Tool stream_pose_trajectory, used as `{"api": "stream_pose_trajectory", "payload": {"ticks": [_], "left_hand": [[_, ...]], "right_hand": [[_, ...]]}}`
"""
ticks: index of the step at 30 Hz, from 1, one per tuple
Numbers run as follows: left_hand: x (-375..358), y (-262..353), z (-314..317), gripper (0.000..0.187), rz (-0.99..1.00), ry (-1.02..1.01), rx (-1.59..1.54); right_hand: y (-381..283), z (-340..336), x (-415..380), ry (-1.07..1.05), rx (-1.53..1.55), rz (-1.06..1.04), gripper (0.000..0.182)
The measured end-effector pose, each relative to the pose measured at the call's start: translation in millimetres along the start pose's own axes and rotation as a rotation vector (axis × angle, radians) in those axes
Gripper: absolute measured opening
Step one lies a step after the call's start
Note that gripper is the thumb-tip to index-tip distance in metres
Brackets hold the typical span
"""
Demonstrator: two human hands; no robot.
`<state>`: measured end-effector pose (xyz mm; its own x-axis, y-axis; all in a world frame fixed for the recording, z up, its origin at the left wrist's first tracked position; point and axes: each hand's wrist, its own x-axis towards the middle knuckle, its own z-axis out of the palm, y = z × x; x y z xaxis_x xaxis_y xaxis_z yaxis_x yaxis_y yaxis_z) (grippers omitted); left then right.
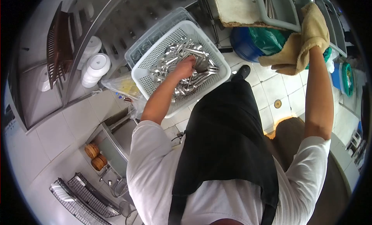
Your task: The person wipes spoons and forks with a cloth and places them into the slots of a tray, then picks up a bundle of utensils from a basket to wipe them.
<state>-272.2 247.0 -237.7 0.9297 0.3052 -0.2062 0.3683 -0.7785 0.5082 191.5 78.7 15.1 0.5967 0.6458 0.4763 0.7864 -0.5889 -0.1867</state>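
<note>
A white perforated plastic basket (139,75) holds a heap of metal cutlery (193,83), with spoons and forks among it. My left hand (186,67) reaches down into the heap, its fingers curled around cutlery; exactly which pieces is hidden. At the upper right, a tan cloth (314,25) drapes over my right hand (315,49) and hangs down to the left. That hand grips the cloth beside a grey cutlery tray (285,22), where some long metal utensils lie in the compartments. The cloth hides most of my right fingers.
Beneath the basket sits a clear plastic crate (135,50). White stacked crockery (97,66) stands on the metal shelf at left. A blue barrel (244,44) with a green bag is below the tray. A sink (120,153) lies at lower left, and a dish rack (83,198) beyond it.
</note>
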Motion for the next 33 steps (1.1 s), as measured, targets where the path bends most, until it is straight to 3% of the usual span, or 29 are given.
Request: {"api": "stream_pose_trajectory", "payload": {"ticks": [4,5,12,13,16,17,20,22,23,26,30,31,33], "left_hand": [[0,13,10,0.033,-0.094,-0.02,0.043],[0,13,15,0.037,-0.14,-0.127,-0.015],[13,45,37,0.023,-0.151,0.094,0.104],[12,38,40,0.022,-0.062,0.202,0.11],[9,23,24,0.024,-0.013,0.262,0.05],[6,20,14,0.022,-0.066,0.218,-0.03],[-18,34,-42,0.029,-0.582,0.234,-0.671],[-30,36,-75,0.019,-0.522,0.385,-0.941],[-33,16,-74,0.014,-0.345,0.404,-1.022],[-38,13,-79,0.014,-0.339,0.627,-1.364],[-33,9,-77,0.015,-0.501,0.49,-1.153],[-27,10,-71,0.017,-0.721,0.551,-0.973],[-28,6,-61,0.018,-0.85,0.567,-0.795]], "right_hand": [[2,-6,-1,-0.001,-0.013,0.021,0.028],[0,-6,-2,-0.004,-0.01,0.019,0.028],[-2,-7,-4,-0.009,-0.002,0.04,0.027],[-4,-7,-5,-0.008,0.002,0.043,0.026],[-6,-11,-7,0.0,0.003,0.055,0.026],[-5,-12,-5,-0.005,0.002,0.068,0.026],[-3,-8,-6,-0.022,0.021,0.09,0.026],[-4,-9,-7,-0.021,0.036,0.105,0.026],[-4,-8,-8,-0.009,0.047,0.104,0.026],[-9,-14,-9,-0.026,-0.01,0.092,0.025],[-20,-20,-9,-0.035,-0.085,0.13,0.024],[-16,-17,-9,-0.033,-0.022,0.122,0.024],[-7,-11,-8,-0.031,0.103,0.108,0.023]]}}
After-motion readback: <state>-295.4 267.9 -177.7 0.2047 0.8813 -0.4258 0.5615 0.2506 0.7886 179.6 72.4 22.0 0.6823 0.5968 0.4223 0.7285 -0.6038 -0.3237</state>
